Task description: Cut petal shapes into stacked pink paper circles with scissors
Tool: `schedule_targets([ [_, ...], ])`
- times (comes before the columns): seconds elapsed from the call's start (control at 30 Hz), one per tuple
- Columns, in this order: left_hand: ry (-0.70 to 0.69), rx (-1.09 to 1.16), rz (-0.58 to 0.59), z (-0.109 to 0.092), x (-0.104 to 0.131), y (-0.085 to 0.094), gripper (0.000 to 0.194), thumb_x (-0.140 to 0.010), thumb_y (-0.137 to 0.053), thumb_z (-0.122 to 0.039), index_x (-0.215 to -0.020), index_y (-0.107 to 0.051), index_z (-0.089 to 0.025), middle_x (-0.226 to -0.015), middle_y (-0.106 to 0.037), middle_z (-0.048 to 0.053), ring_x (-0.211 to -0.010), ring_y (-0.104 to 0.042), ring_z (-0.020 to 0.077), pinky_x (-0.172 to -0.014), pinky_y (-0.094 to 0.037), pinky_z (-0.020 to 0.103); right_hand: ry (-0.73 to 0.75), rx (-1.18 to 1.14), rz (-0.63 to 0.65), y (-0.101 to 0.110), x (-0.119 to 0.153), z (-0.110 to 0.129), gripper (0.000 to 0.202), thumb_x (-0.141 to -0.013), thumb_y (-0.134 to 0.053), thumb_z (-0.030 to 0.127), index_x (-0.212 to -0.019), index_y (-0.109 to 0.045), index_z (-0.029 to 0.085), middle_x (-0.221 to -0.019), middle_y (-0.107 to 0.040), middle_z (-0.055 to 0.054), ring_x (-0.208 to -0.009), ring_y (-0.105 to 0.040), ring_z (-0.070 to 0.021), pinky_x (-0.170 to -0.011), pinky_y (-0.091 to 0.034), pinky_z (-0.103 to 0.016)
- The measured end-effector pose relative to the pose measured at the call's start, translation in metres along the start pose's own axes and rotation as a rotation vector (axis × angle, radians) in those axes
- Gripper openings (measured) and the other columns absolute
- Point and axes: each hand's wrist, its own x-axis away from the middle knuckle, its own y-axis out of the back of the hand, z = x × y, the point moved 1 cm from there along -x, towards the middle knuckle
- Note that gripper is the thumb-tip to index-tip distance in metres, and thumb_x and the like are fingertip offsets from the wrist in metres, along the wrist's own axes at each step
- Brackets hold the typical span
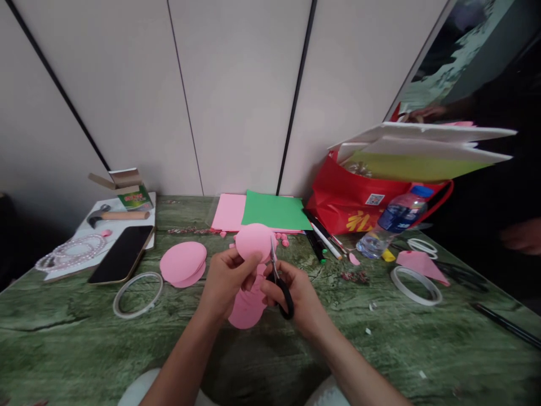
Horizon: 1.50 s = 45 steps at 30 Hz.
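Between finger and thumb, my left hand [231,274] holds a round pink paper disc [253,241] upright above the table. My right hand [295,287] grips black-handled scissors [282,292], whose blades point up at the disc's right edge. Below both hands, more pink paper [246,310] lies on the table, partly hidden by the fingers. A small stack of pink discs [182,263] rests to the left of my left hand. Small pink pieces [284,240] are scattered behind the held disc.
Green paper [274,211] lies at the back over pink sheets. Left are a phone [122,254], hammer [124,215] and tape roll [138,295]. Right are pens [325,239], a red bag [338,194], a bottle [395,220] and another tape roll [416,286]. A person's hand [524,237] shows far right.
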Motion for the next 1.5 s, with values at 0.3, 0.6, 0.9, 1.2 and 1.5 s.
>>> schedule_targets([
  [0.3,0.012,0.093,-0.016,-0.0016,-0.0015,-0.0006,0.022,-0.070,-0.061,-0.031,-0.059,-0.052,-0.014,-0.043,-0.047,-0.005,-0.034,-0.038,0.0046,-0.035,-0.027,0.018,-0.020,-0.034,0.017,-0.0010,-0.0004,-0.0058,0.038,-0.052,-0.076,0.037,-0.071,-0.049,0.017,-0.047,-0.050,0.008,-0.037,-0.045,-0.0059,-0.042,-0.038,-0.020],
  [0.6,0.031,-0.027,-0.003,0.0013,-0.0008,0.0009,0.022,-0.064,-0.066,-0.029,-0.054,-0.057,-0.012,-0.039,-0.044,-0.005,-0.034,-0.035,0.0036,-0.035,-0.024,0.018,0.050,-0.015,0.021,-0.0015,-0.0018,-0.0028,0.042,-0.050,-0.077,0.033,-0.077,-0.049,0.018,-0.053,-0.052,0.006,-0.047,-0.044,-0.0073,-0.047,-0.033,-0.020],
  [0.9,0.051,-0.040,0.025,-0.0015,-0.0008,-0.0012,0.019,-0.063,-0.065,-0.027,-0.054,-0.057,-0.012,-0.038,-0.044,-0.005,-0.034,-0.034,0.0032,-0.035,-0.024,0.017,0.065,-0.050,0.027,0.0005,-0.0029,-0.0019,0.047,-0.048,-0.078,0.033,-0.080,-0.047,0.019,-0.062,-0.050,0.005,-0.054,-0.041,-0.0080,-0.050,-0.032,-0.021],
  [1.2,0.041,-0.018,0.017,0.0007,-0.0010,0.0000,0.018,-0.063,-0.065,-0.027,-0.055,-0.059,-0.013,-0.038,-0.043,-0.005,-0.034,-0.034,0.0036,-0.035,-0.023,0.017,0.063,-0.043,0.016,-0.0009,-0.0024,0.0005,0.044,-0.047,-0.078,0.035,-0.076,-0.048,0.019,-0.056,-0.047,0.007,-0.049,-0.036,-0.0062,-0.047,-0.028,-0.020],
  [1.5,0.024,-0.015,0.023,0.0030,-0.0019,0.0023,0.020,-0.066,-0.065,-0.029,-0.056,-0.057,-0.013,-0.040,-0.043,-0.005,-0.036,-0.033,0.0035,-0.036,-0.024,0.018,0.030,-0.003,0.000,0.0019,-0.0028,-0.0026,0.042,-0.050,-0.077,0.034,-0.076,-0.049,0.017,-0.052,-0.051,0.006,-0.047,-0.042,-0.0073,-0.048,-0.032,-0.021],
])
